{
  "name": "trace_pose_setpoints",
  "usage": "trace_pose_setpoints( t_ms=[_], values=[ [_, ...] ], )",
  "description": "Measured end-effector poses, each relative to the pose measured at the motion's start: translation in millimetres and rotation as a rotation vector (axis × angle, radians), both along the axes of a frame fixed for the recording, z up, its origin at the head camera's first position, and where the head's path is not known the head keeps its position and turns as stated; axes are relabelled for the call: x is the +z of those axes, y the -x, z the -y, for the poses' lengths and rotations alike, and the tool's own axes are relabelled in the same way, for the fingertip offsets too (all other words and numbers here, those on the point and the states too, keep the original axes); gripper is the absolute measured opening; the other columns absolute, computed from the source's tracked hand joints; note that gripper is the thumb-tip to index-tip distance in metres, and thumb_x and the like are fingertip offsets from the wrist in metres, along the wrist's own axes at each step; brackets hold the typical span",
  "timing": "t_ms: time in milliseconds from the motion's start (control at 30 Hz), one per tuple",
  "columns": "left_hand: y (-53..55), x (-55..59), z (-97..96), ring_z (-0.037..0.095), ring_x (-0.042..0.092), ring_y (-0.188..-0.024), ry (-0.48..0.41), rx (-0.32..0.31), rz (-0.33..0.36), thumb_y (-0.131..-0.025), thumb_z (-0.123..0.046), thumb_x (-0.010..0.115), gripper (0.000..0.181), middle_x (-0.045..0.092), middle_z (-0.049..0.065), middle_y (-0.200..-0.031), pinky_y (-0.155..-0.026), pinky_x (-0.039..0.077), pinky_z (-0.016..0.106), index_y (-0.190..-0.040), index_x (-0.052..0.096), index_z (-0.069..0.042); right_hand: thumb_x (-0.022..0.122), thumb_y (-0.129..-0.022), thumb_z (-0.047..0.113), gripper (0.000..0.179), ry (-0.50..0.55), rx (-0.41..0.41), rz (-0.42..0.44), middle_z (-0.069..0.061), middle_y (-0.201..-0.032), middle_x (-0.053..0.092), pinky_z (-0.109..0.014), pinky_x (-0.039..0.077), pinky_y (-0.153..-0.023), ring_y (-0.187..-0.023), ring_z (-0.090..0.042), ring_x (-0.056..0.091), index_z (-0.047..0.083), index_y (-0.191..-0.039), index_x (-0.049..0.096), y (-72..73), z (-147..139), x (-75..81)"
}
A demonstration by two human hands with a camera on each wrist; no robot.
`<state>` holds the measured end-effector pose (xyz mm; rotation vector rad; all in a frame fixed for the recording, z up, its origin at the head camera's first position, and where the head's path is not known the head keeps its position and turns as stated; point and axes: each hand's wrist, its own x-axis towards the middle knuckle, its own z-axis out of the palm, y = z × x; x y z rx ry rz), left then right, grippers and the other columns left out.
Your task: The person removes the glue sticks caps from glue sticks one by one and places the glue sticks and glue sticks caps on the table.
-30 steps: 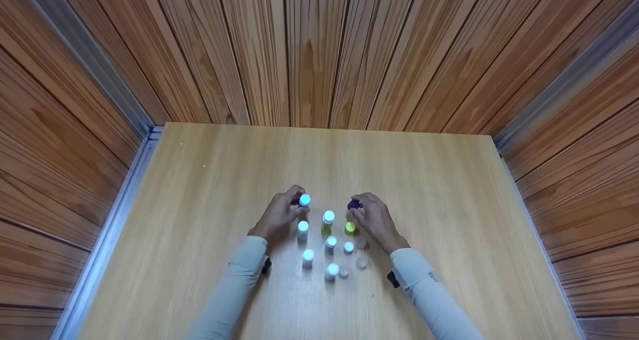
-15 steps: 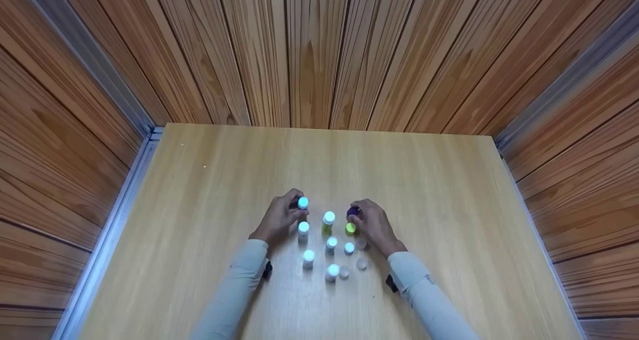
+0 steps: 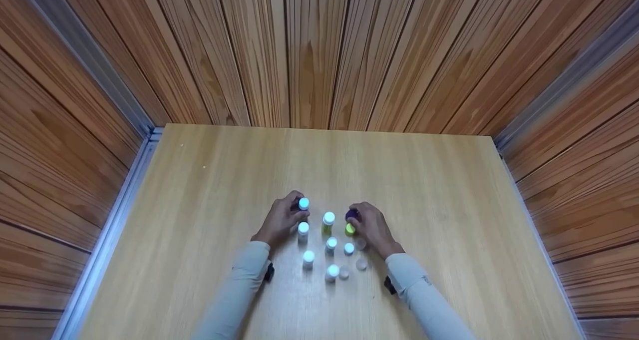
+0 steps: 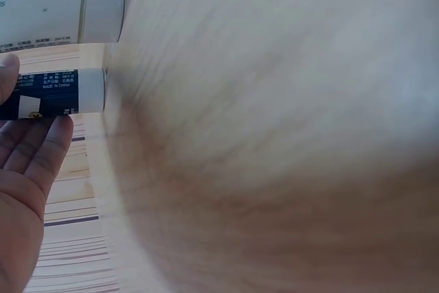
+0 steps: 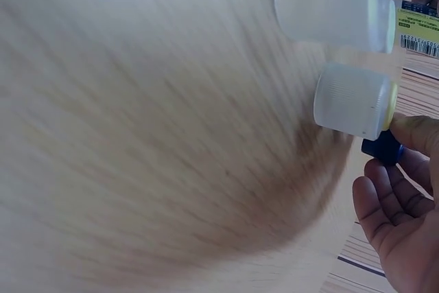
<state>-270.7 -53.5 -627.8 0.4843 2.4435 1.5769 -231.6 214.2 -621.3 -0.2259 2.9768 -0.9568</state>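
My left hand (image 3: 278,220) grips a navy glue stick (image 4: 48,90) that stands upright with its white base at the tabletop. From above, its bright white top (image 3: 303,203) shows between thumb and fingers. Across from it, my right hand (image 3: 373,227) pinches a dark blue cap (image 3: 352,213) close over the table. A yellow-green cap (image 3: 350,228) stands just in front of that, partly covered by the thumb. In the right wrist view the blue cap (image 5: 383,147) is beside the fingertips, behind a frosted cap (image 5: 350,97).
Several more glue sticks with white tops stand between the hands, among them one with a yellow label (image 3: 328,225) and a white one (image 3: 308,256). Frosted caps (image 3: 361,264) and a small bright-topped piece (image 3: 349,248) stand to their right. Wood-panel walls (image 3: 314,55) enclose the table (image 3: 224,155).
My right hand has brought the dark blue cap down toward the table, close behind the yellow-green cap. My left hand has lowered the navy glue stick slightly.
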Motion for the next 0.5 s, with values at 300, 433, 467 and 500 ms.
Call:
trace_pose_setpoints(
  t_ms=[300,433,467,500],
  values=[
    [0.2,1.4,-1.3,0.011,0.062,-0.102,0.016,0.010,0.016,-0.090,-0.012,0.068,0.027,0.064,-0.004,-0.103,-0.097,0.048,0.036,-0.112,0.054,-0.016,0.066,-0.092,0.015,0.032,0.013,-0.012,0.032,-0.012,-0.118,0.061,-0.041,0.048,-0.096,-0.113,-0.028,0.058,0.004,-0.122,0.061,2.7,-0.7,-2.8],
    [0.2,2.0,-2.4,0.012,0.062,-0.103,0.022,0.026,0.019,-0.089,-0.010,0.069,0.027,0.065,-0.003,-0.104,-0.096,0.049,0.036,-0.111,0.054,-0.014,0.064,-0.093,0.014,0.030,0.030,0.000,0.015,-0.012,-0.118,0.060,-0.042,0.048,-0.094,-0.112,-0.028,0.058,0.004,-0.121,0.061,3.1,-1.4,-4.6],
    [0.1,2.3,-2.6,0.012,0.062,-0.103,0.024,0.029,0.023,-0.089,-0.009,0.069,0.026,0.065,-0.003,-0.103,-0.096,0.048,0.036,-0.110,0.054,-0.014,0.064,-0.093,0.014,0.030,0.032,0.002,0.017,-0.012,-0.118,0.060,-0.042,0.048,-0.094,-0.112,-0.028,0.057,0.004,-0.121,0.061,3.4,-1.4,-5.1],
    [0.1,2.5,-2.4,0.012,0.062,-0.103,0.024,0.030,0.032,-0.089,-0.010,0.069,0.026,0.065,-0.003,-0.104,-0.097,0.048,0.036,-0.110,0.054,-0.015,0.064,-0.094,0.015,0.030,0.029,0.001,0.024,-0.011,-0.118,0.060,-0.042,0.048,-0.094,-0.112,-0.027,0.057,0.005,-0.122,0.060,3.8,-1.3,-5.5]
  ],
)
